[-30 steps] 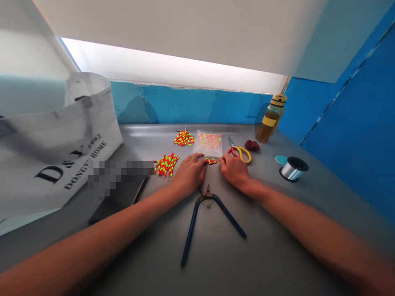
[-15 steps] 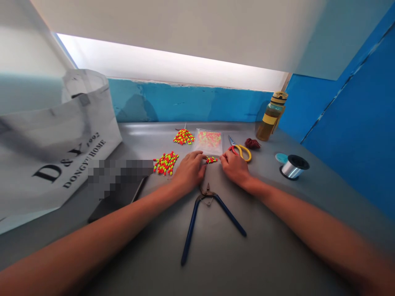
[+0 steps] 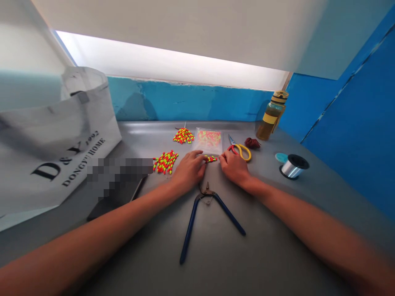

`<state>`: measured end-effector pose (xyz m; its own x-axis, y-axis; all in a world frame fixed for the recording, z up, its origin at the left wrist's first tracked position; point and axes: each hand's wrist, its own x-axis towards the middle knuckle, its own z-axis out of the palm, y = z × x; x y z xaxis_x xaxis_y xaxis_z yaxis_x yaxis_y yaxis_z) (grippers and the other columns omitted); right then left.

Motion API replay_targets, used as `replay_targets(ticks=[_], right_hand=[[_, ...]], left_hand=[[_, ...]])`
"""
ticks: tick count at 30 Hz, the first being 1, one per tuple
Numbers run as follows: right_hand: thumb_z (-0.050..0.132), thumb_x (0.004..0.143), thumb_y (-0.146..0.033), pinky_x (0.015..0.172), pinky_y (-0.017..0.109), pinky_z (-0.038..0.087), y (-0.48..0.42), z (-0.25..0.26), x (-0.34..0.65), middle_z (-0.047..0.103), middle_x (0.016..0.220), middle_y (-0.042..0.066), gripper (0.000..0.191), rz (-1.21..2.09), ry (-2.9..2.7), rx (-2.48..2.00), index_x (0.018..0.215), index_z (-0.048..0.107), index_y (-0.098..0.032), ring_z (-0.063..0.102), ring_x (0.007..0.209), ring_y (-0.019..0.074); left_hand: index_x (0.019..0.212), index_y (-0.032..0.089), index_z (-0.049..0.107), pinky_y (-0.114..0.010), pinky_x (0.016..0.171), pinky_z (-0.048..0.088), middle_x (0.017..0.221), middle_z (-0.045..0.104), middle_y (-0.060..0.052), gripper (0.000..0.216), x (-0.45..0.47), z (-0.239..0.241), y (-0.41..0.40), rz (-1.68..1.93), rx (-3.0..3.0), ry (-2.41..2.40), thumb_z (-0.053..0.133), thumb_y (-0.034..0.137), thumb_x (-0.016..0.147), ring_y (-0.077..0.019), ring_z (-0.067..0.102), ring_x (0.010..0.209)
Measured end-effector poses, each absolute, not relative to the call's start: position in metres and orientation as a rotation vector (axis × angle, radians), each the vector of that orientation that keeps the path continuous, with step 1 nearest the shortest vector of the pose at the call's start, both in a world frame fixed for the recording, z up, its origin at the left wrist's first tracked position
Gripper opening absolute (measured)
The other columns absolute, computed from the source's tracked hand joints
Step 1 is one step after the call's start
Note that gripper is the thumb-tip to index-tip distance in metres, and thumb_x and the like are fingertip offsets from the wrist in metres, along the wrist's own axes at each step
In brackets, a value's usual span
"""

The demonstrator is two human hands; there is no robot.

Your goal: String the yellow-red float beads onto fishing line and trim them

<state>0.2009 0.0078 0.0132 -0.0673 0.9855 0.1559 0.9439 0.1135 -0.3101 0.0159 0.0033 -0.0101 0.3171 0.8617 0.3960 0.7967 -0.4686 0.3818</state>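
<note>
Between my two hands lies a small cluster of oval red and yellow-green beads on the grey table. My left hand rests at the cluster's left side, fingers bent and thumb held apart from them, fingertips beside the beads. On the other side, my right hand is curled with thumb and forefinger pressed together near the cluster's right end; whatever is in that pinch is too small to make out. Pliers with blue handles lie spread just below my hands. A clear bag of similar beads sits behind the cluster.
Two bead piles, a near one and a far one, lie left. Right are scissors, dark red thread, a spool, a teal disc and a bottle. A white bag and dark flat object stand left.
Both hands stay almost where they were, with only slight finger movement around the small bead cluster. The whole view has shifted a few pixels.
</note>
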Motion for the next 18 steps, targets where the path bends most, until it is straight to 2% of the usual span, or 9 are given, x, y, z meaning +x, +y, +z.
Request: replay_targets(ticks=[3,8,18], right_hand=[[0.040,0.103,-0.034,0.068,0.031,0.039,0.0065,0.0138,0.2002,0.075,0.104,0.013,0.033,0.171,-2.081,-1.900,0.108,0.068,-0.017,0.069,0.094,0.0259],[0.042,0.103,-0.034,0.067,0.031,0.039,0.0071,0.0143,0.2007,0.075,0.104,0.013,0.032,0.151,-2.089,-1.896,0.107,0.068,-0.017,0.069,0.094,0.0264],[0.045,0.102,-0.031,0.066,0.030,0.038,0.0085,0.0117,0.2021,0.074,0.099,0.015,0.028,0.135,-2.070,-1.842,0.102,0.068,-0.016,0.068,0.090,0.0254]], left_hand=[[0.117,0.017,0.067,-0.049,0.112,0.043,0.136,0.060,-0.016,0.031,0.0157,-0.0115,0.0043,0.878,2.434,1.553,0.050,0.026,0.094,-0.0324,0.054,0.130],[0.098,0.020,0.071,-0.050,0.112,0.042,0.139,0.058,-0.015,0.021,0.0151,-0.0115,0.0040,0.882,2.378,1.509,0.051,0.024,0.092,-0.0326,0.053,0.131],[0.087,0.020,0.069,-0.048,0.112,0.040,0.136,0.057,-0.014,0.014,0.0121,-0.0126,0.0057,0.936,2.315,1.397,0.058,0.026,0.091,-0.0317,0.054,0.129]])
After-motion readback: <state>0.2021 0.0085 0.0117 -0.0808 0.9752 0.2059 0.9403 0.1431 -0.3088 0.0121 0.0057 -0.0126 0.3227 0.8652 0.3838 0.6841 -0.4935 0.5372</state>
